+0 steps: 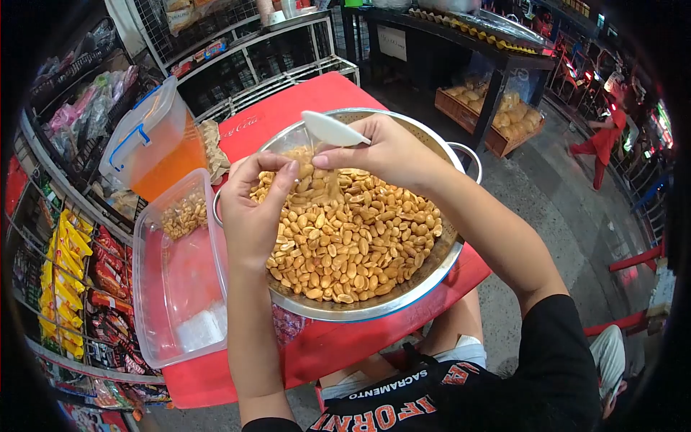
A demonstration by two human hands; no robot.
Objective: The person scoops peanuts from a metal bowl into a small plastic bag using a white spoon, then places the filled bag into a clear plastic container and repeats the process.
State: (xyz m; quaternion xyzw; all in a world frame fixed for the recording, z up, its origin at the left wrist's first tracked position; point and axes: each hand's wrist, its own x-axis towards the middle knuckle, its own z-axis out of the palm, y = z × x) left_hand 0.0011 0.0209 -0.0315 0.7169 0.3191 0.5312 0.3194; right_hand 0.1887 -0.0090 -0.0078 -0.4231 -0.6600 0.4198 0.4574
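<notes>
Nearest the camera, one red table (338, 345) carries everything, and the metal colander (403, 291) that sits on it serves as the landmark. It is a single round, shiny bowl with a perforated wall and a loop handle on its far right rim. It is filled with a heap of peanuts (353, 245), too many to count: pale tan, skinless, glossy, many split into halves.

The left hand (253, 209) hovers over the near left part of the colander, cupped, its fingers curled together with the thumb close against them; whether it holds any nuts inside I cannot tell. Just beyond it, over the far side of the colander, the right hand (385, 155) pinches one white plastic spoon (331, 129) between thumb and fingers, closed tight on it. A thin stream of nuts falls from below this hand onto the heap.

Left of the colander, touching its rim, lies one clear plastic tub (180, 288), open, with a small handful of peanuts in its far corner and a white patch at its near end. Beyond the tub stands one clear lidded jug (155, 144) holding orange liquid, with a blue clasp on its lid. Further left of the colander, racks of snack packets (68, 259) line the wall. Far to the right of the colander, one person in red (603, 144) walks across the floor.
</notes>
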